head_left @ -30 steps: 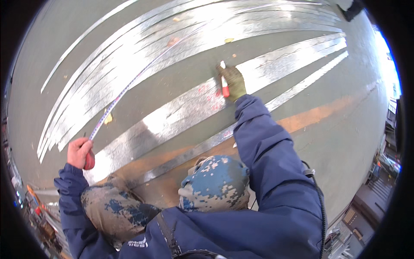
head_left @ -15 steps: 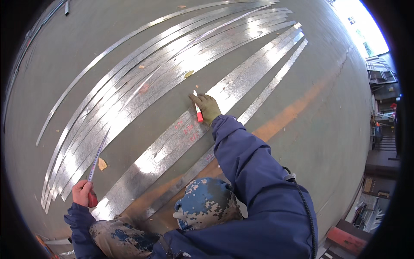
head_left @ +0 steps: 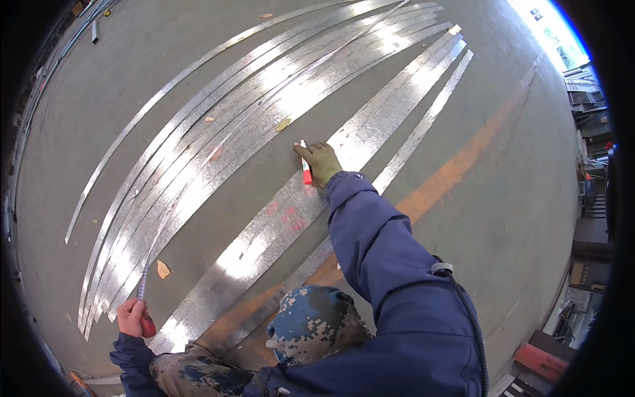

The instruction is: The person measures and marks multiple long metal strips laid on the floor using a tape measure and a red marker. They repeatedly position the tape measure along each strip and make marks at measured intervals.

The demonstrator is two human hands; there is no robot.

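My bare left hand [head_left: 131,316], at the lower left, is closed round a red tape measure [head_left: 148,326]. From it the pale blade [head_left: 217,151] runs out long across several shiny metal strips [head_left: 192,126] lying side by side on the floor. My gloved right hand [head_left: 323,163] rests on a wider metal strip [head_left: 254,233] nearer me, its fingers closed on a white marker with a red end [head_left: 307,173]. Red handwritten marks [head_left: 286,214] show on that strip just below the hand. A narrow strip [head_left: 423,122] lies along its right side.
Dry leaves [head_left: 163,269] are scattered on the grey floor [head_left: 463,245]. An orange band [head_left: 450,175] crosses the floor at the right. Racks and metal goods [head_left: 589,99] line the right edge. My knee in camouflage cloth [head_left: 314,324] is close to the strips.
The view has shifted slightly, so the strips sit a little differently in it. Both hands keep their grips; the tape blade still stretches over the strips, its bend a little changed.
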